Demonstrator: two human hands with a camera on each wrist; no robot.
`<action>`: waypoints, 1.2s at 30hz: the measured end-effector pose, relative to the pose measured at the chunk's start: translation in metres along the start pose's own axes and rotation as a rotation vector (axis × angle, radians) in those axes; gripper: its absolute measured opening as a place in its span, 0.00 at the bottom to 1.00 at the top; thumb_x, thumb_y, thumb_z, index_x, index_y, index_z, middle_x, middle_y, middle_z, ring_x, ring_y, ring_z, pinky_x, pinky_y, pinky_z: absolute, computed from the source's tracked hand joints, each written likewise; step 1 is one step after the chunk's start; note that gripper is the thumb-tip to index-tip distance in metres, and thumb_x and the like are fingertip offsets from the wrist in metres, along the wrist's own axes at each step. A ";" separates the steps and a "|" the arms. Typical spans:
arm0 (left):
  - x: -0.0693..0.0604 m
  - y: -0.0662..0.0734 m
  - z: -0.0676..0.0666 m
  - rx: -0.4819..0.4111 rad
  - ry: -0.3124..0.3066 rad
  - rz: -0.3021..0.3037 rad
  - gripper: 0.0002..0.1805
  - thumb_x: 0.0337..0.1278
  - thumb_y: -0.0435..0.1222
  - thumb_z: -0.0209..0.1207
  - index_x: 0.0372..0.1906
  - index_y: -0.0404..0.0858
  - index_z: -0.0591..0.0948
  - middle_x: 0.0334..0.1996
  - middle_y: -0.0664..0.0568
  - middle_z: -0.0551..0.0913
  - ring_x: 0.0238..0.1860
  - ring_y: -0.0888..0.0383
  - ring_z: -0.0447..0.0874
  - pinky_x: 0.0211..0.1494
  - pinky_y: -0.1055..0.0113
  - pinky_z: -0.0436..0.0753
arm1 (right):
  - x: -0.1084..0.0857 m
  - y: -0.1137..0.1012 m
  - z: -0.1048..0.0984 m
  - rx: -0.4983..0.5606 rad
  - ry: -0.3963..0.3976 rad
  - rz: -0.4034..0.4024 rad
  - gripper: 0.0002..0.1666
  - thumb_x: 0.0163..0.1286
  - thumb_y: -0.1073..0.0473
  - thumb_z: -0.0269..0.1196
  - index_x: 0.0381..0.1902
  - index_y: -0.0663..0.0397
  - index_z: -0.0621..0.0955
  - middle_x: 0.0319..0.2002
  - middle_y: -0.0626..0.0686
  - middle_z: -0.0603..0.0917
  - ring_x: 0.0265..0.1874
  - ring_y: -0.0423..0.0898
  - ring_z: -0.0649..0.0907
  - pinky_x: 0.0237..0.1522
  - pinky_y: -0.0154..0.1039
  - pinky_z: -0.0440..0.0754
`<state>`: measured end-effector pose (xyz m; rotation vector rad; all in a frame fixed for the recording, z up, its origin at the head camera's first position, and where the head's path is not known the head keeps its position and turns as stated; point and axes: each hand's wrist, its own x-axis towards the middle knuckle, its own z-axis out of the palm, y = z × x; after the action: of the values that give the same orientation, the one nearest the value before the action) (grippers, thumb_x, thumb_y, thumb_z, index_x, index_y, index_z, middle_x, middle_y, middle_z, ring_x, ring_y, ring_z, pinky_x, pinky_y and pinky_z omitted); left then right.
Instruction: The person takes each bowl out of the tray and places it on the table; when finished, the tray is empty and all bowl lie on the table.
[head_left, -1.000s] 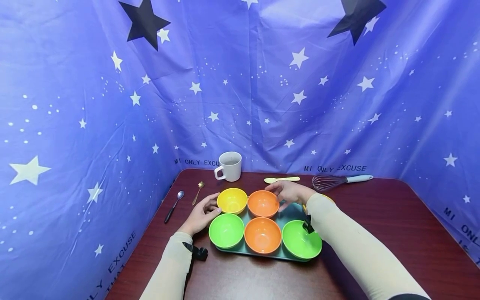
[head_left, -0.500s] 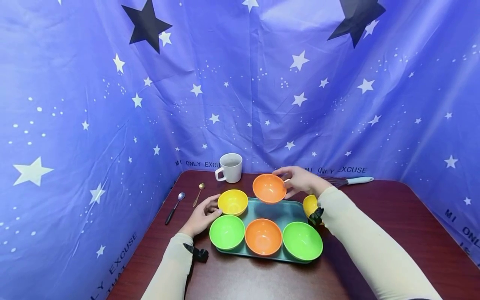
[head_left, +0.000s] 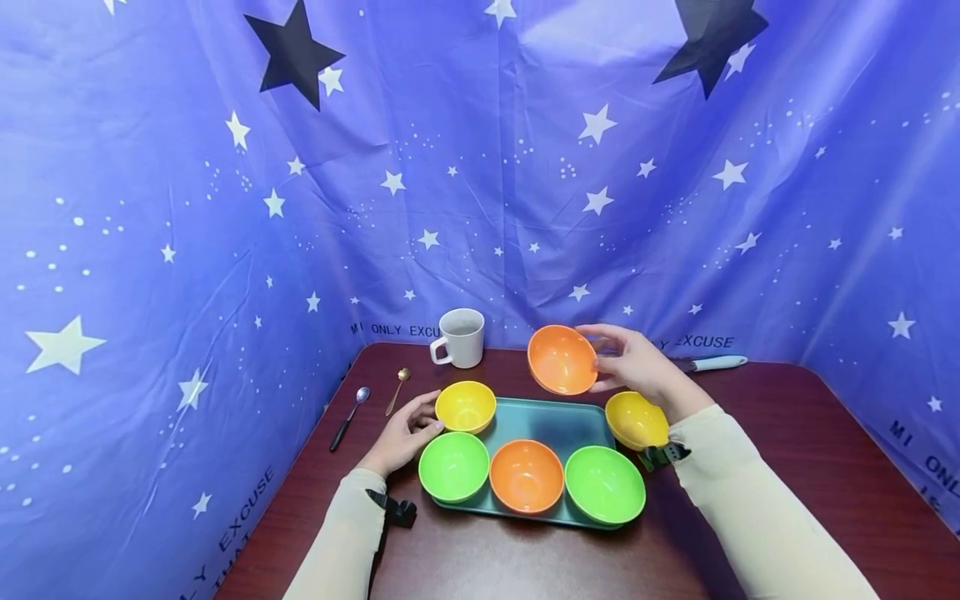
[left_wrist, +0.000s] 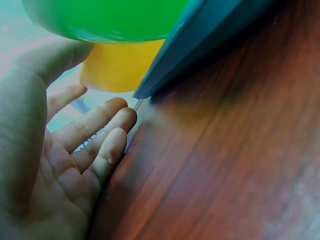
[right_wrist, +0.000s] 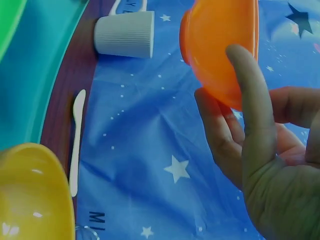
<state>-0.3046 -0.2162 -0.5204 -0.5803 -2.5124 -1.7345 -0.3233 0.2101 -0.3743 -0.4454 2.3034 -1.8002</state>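
Note:
My right hand (head_left: 637,365) grips an orange bowl (head_left: 561,360) by its right side, in the air above the tray's far edge. The bowl tilts, its inside turned toward the head camera. In the right wrist view the thumb (right_wrist: 252,95) presses its outside. My left hand (head_left: 401,435) rests at the tray's left end beside a yellow bowl (head_left: 465,408), fingers loosely extended; the left wrist view shows a fingertip at this yellow bowl (left_wrist: 120,67). On the teal tray (head_left: 558,421) also stand a green bowl (head_left: 453,467), a second orange bowl (head_left: 527,477) and another green bowl (head_left: 604,485).
A second yellow bowl (head_left: 636,419) leans at the tray's right end. Behind stand a white mug (head_left: 461,337) and a whisk, its handle (head_left: 720,362) showing. A pale yellow spreader (right_wrist: 77,142) lies at the back. Two spoons, dark-handled (head_left: 348,419) and gold (head_left: 397,390), lie left.
My right hand has lifted the orange bowl from the tray's back row, up and to the right, and tilted it. The left hand has stayed in place.

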 end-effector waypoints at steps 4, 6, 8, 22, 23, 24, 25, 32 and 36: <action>0.001 0.000 0.000 -0.002 -0.003 0.004 0.33 0.73 0.33 0.64 0.77 0.34 0.68 0.56 0.33 0.83 0.51 0.41 0.81 0.51 0.67 0.79 | -0.018 0.007 -0.004 0.032 0.049 -0.039 0.35 0.78 0.73 0.57 0.79 0.57 0.66 0.63 0.74 0.73 0.43 0.55 0.89 0.41 0.51 0.88; 0.001 0.000 0.000 0.002 0.000 0.006 0.32 0.73 0.33 0.64 0.77 0.34 0.69 0.56 0.34 0.83 0.51 0.42 0.82 0.51 0.67 0.79 | -0.027 0.012 -0.007 0.044 0.074 -0.055 0.35 0.78 0.72 0.58 0.80 0.57 0.66 0.63 0.74 0.73 0.43 0.52 0.89 0.41 0.50 0.88; 0.001 0.000 0.000 0.002 0.004 0.007 0.32 0.73 0.33 0.64 0.77 0.34 0.69 0.55 0.35 0.83 0.51 0.43 0.82 0.51 0.66 0.79 | -0.035 0.016 -0.010 0.058 0.100 -0.072 0.34 0.79 0.71 0.58 0.80 0.57 0.66 0.62 0.72 0.74 0.44 0.50 0.89 0.42 0.50 0.88; -0.001 0.000 0.000 -0.002 -0.001 0.010 0.33 0.73 0.34 0.64 0.77 0.33 0.68 0.56 0.33 0.83 0.51 0.41 0.81 0.51 0.66 0.79 | -0.083 0.035 -0.039 0.159 0.216 -0.203 0.36 0.76 0.75 0.59 0.79 0.60 0.65 0.53 0.52 0.79 0.44 0.43 0.88 0.38 0.47 0.88; -0.001 0.000 0.001 -0.002 -0.001 0.010 0.33 0.73 0.34 0.64 0.77 0.33 0.68 0.56 0.33 0.83 0.51 0.41 0.81 0.51 0.66 0.79 | -0.085 0.035 -0.041 0.164 0.222 -0.210 0.36 0.76 0.75 0.59 0.79 0.60 0.66 0.53 0.52 0.80 0.45 0.43 0.88 0.38 0.47 0.88; -0.001 0.000 0.001 -0.002 -0.002 0.009 0.33 0.73 0.34 0.64 0.77 0.33 0.68 0.56 0.33 0.83 0.51 0.41 0.81 0.51 0.66 0.79 | -0.088 0.036 -0.043 0.171 0.226 -0.218 0.36 0.76 0.75 0.59 0.79 0.60 0.66 0.53 0.51 0.80 0.45 0.43 0.88 0.38 0.46 0.88; -0.001 0.000 0.001 -0.001 -0.002 0.010 0.33 0.73 0.33 0.64 0.77 0.33 0.68 0.56 0.33 0.83 0.51 0.41 0.81 0.51 0.66 0.79 | -0.090 0.036 -0.044 0.182 0.228 -0.227 0.37 0.76 0.76 0.59 0.79 0.60 0.66 0.54 0.51 0.80 0.45 0.43 0.88 0.38 0.46 0.88; -0.001 0.001 0.001 -0.004 -0.002 0.014 0.32 0.73 0.33 0.64 0.77 0.33 0.69 0.56 0.34 0.83 0.51 0.41 0.81 0.52 0.65 0.79 | -0.100 0.039 -0.054 0.249 0.231 -0.296 0.37 0.74 0.79 0.58 0.78 0.60 0.67 0.54 0.50 0.82 0.46 0.43 0.88 0.36 0.47 0.88; 0.000 0.001 0.001 0.007 0.003 0.011 0.32 0.73 0.33 0.64 0.77 0.33 0.69 0.56 0.34 0.83 0.51 0.41 0.82 0.52 0.65 0.79 | -0.105 0.039 -0.062 0.252 0.242 -0.317 0.37 0.74 0.79 0.58 0.78 0.60 0.68 0.54 0.50 0.83 0.46 0.42 0.89 0.36 0.46 0.88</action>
<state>-0.3038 -0.2154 -0.5195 -0.5894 -2.5075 -1.7210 -0.2496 0.3112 -0.4005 -0.6071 2.2057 -2.3801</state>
